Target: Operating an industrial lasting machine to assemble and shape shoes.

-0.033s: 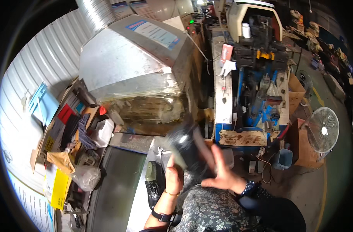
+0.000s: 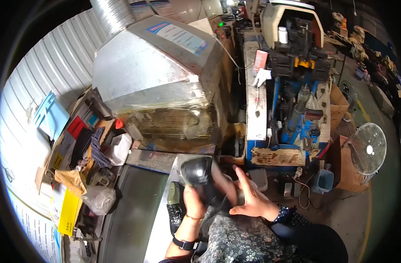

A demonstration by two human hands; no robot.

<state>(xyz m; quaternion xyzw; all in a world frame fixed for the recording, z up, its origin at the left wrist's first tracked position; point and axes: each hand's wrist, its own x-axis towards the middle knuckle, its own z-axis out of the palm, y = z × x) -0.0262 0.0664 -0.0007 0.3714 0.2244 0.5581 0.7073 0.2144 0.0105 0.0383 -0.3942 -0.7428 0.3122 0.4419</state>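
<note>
Head view: the left hand (image 2: 193, 203) is gripping a glossy black shoe (image 2: 197, 172) above the floral garment (image 2: 235, 234); the right hand (image 2: 253, 204) is holding its fingers (image 2: 243, 181) spread just beside it, blur hiding any contact.

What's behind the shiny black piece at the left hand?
Beyond the shiny black piece, a pale work surface shows beside its upper end and floral clothing near its lower end; whatever lies directly behind it is covered.

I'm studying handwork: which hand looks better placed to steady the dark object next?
Left, probably: the left hand appears to grip the dark object, while the right hand is open, its thumb spread.
</note>
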